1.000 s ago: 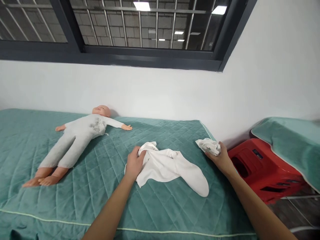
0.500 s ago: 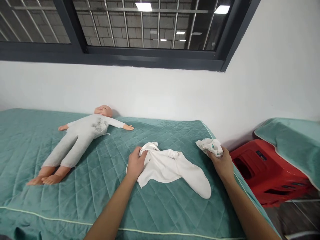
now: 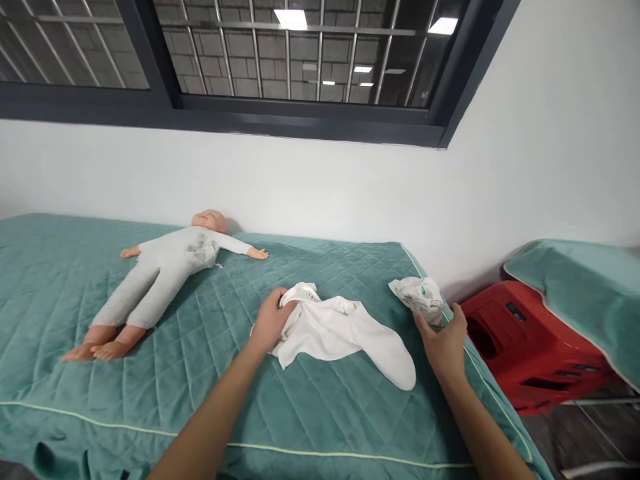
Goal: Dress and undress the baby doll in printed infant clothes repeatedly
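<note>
On the green quilted cover lies a white baby garment [image 3: 333, 330], spread out with a sleeve-like, rounded end pointing right. My left hand [image 3: 273, 320] pinches its left edge, thumb on top and the other fingers partly hidden. A crumpled white diaper [image 3: 420, 298] with small green marks rests by the cover's right edge. Just in front of it is my right hand [image 3: 443, 343], thumb and fingers spread apart, not gripping it. To the left a baby doll [image 3: 173, 267] in a pale suit with a frayed grey patch lies on its back, arms outstretched.
The green quilted cover [image 3: 310, 420] reaches back to a white wall [image 3: 320, 190]. Above is a dark-framed window [image 3: 300, 123] with metal bars behind it. At the right stands a red plastic stool [image 3: 537, 347], partly under another green cloth [image 3: 575, 280].
My right hand has loosened its fingers from the diaper and drawn slightly back, leaving it on the cover. My left hand keeps its hold on the garment. The view has shifted slightly.
</note>
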A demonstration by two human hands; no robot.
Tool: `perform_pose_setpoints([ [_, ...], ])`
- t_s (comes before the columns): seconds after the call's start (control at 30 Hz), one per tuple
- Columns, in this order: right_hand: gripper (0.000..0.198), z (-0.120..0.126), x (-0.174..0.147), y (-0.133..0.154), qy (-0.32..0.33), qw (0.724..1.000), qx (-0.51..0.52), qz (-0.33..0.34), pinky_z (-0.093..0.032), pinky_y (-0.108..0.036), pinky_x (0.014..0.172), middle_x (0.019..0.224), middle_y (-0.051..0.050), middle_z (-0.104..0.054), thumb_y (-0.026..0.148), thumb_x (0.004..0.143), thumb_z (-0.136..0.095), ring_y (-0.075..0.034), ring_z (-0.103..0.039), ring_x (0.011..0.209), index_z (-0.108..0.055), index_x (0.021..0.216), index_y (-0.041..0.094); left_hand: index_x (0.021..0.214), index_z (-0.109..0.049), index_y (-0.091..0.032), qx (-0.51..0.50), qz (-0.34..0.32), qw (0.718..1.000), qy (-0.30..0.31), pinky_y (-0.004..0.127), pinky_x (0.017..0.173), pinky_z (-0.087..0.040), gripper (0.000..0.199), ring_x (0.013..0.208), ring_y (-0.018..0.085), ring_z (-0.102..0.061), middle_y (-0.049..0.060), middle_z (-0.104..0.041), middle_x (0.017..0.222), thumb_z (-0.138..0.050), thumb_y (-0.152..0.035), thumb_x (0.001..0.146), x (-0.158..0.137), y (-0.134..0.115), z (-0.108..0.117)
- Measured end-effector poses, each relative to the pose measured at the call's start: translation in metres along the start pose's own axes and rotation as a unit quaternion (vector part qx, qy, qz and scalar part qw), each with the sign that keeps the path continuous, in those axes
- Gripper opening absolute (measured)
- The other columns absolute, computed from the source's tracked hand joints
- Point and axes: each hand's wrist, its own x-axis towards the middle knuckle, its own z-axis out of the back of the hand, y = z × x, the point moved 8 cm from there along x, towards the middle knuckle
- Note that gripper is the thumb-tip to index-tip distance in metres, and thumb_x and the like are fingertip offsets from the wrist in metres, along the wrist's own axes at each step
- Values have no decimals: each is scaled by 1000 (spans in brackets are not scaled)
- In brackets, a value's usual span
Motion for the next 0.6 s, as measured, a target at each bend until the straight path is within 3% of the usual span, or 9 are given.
perform_pose_setpoints([
  [0.1,75,11,-22,46,-35,996,46,67,-25,-58,120,154,-22,-34,53,87,-58,-37,-29,146,-33,146,14,78,-55,-21,-21,1,999,43,24,63,-40,13,69,14,-51,-5,-55,72,-61,-28,71,-3,-21,1],
  [0.17,66,-3,-29,89,73,982,141,100,-33,-53,117,152,-14,-41,49,89,-60,-32,-38,142,-38,145,23,78,-52,-21,-25,-21,997,71,22,61,-38,13,67,13,-49,-5,-53,72,-61,-25,70,-8,-45,1],
  [0.27,48,-29,-32,163,283,917,252,121,-39,-44,113,145,-5,-52,44,91,-61,-25,-49,133,-51,137,31,83,-53,-21,-13,-79,990,119,22,62,-38,14,71,13,-50,-4,-55,78,-60,-21,71,-18,-92,2],
  [0.33,38,-37,-28,210,374,865,298,150,-43,-41,107,130,-4,-62,41,89,-64,-24,-57,121,-60,125,27,89,-56,-21,-11,-113,983,143,22,66,-42,17,76,14,-54,-3,-58,85,-60,-21,72,-25,-122,6],
  [0.4,20,-45,-23,246,454,824,295,168,-49,-35,86,101,-2,-69,36,88,-62,-20,-63,96,-67,101,22,100,-60,-21,-6,-133,979,155,24,72,-47,28,84,16,-59,0,-62,93,-60,-20,72,-31,-146,15],
  [0.5,16,-44,-9,279,492,803,290,170,-40,-26,61,74,3,-58,35,85,-63,-13,-53,69,-63,86,20,125,-59,-25,22,-152,971,185,29,84,-51,53,101,22,-63,3,-66,112,-65,-23,73,-36,-169,30],
  [0.6,17,-26,10,302,443,828,286,193,-34,-25,58,71,5,-54,37,84,-63,-12,-47,64,-61,87,21,133,-57,-27,29,-183,960,209,31,95,-50,56,119,25,-59,5,-62,131,-69,-31,78,-38,-181,40],
])
